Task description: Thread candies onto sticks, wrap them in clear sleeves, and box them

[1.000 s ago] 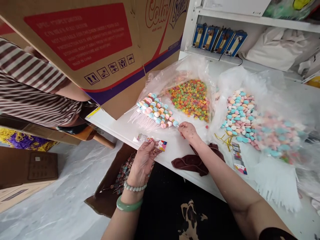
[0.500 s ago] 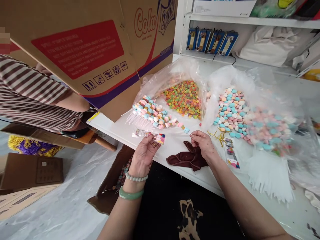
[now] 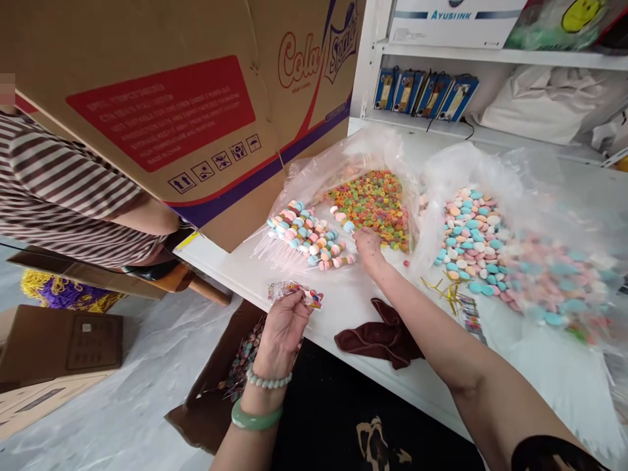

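Note:
My left hand (image 3: 287,320) is closed on a small clear plastic bag with colourful print (image 3: 314,299), held just over the table's front edge. Further in, my right hand (image 3: 370,250) is closed at the end of a candy skewer (image 3: 342,218) with pink, white and blue pieces. That skewer is raised above the table, between the pile and the gummy rings. A pile of similar candy skewers (image 3: 304,235), their white sticks pointing left, lies to the left of my right hand. Colourful gummy rings (image 3: 375,203) lie in an open clear plastic bag (image 3: 343,154) just beyond.
Pastel candies (image 3: 466,229) fill another plastic bag at right. Gold twist ties (image 3: 449,291), printed bags (image 3: 471,314) and white sticks (image 3: 559,386) lie nearer. A brown cloth (image 3: 380,337) rests under my right forearm. A large carton (image 3: 196,118) stands at left, beside a person in stripes (image 3: 73,190).
My right hand has moved away from me and left, and now holds a candy skewer from the right end of the pile. My left hand keeps its printed bag. The view has shifted slightly.

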The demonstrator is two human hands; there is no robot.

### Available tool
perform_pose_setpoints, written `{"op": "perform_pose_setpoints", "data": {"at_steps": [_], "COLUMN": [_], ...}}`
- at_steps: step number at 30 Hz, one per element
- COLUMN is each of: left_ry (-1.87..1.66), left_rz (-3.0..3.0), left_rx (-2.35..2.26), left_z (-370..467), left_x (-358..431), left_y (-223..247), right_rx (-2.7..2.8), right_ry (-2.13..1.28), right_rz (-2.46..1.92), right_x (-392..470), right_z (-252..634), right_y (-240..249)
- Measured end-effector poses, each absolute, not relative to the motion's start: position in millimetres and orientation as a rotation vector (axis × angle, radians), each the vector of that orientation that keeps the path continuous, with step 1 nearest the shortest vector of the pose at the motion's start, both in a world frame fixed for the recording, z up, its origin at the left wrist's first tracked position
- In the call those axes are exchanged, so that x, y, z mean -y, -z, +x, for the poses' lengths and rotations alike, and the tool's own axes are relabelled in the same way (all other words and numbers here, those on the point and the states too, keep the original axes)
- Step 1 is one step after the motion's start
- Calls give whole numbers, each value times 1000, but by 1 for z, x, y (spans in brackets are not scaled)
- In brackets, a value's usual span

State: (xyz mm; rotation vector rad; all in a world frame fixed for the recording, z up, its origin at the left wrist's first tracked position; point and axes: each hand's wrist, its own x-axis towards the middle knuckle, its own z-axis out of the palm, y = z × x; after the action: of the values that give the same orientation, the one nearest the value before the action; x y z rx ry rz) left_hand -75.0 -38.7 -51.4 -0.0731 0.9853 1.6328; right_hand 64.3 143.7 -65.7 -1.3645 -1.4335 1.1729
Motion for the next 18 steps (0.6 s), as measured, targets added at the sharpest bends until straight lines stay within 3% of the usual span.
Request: {"op": "perform_pose_setpoints", "data": {"at_steps": [7,18], "left_ry": [-1549,-1515], "left_rz": [-47,4], "left_rx": [-962,-944], "left_z": [-92,-94], "left_x": [31,24], "left_y": [63,58], "right_rx": [1123,1250], "right_ry": [-1303,-1391], "right_rz": [-1437,-1341], "right_x": [-131,-57], "right_z": [65,133], "right_y": [61,42]}}
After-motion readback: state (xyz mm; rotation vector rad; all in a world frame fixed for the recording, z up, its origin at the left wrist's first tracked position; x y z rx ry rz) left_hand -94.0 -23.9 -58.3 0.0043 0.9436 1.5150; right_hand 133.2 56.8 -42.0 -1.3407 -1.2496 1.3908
